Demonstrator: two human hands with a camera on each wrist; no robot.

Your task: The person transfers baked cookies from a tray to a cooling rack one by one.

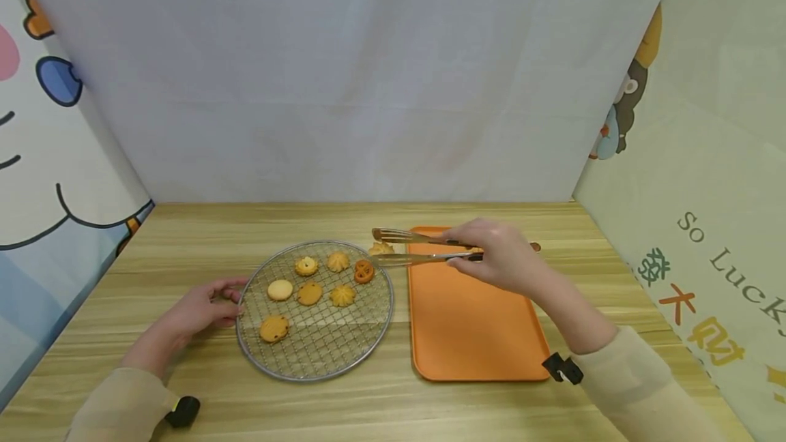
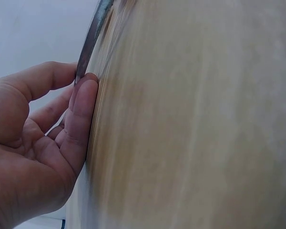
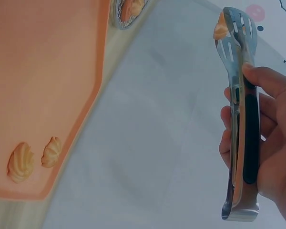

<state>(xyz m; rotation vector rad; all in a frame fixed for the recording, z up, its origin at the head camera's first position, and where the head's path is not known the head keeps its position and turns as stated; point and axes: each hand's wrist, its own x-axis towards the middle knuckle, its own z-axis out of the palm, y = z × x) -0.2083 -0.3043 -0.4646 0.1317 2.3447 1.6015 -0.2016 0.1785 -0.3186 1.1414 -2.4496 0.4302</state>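
My left hand (image 1: pixel 199 311) is at the left side of a round wire rack (image 1: pixel 301 380), its thumb and fingers pinching the metal rim (image 2: pixel 87 47). Several cookies lie on the mesh, among them a round brown lattice one (image 1: pixel 364 271) and a pale smooth one (image 1: pixel 280 290). My right hand (image 1: pixel 500 258) grips metal tongs (image 3: pixel 250 138) with dark handle grips. Between the slotted tong tips is a golden swirl cookie (image 1: pixel 379 249), over the rack's far right edge. Beneath the right hand is an orange tray (image 1: pixel 473 326); two ridged cookies (image 3: pixel 21 162) lie in its corner.
Rack and tray stand side by side on a wood-grain table (image 1: pixel 202 237), a narrow strip of wood between them. A pale cloth (image 1: pixel 368 87) hangs along the back, and printed panels (image 1: pixel 706 155) stand at both sides.
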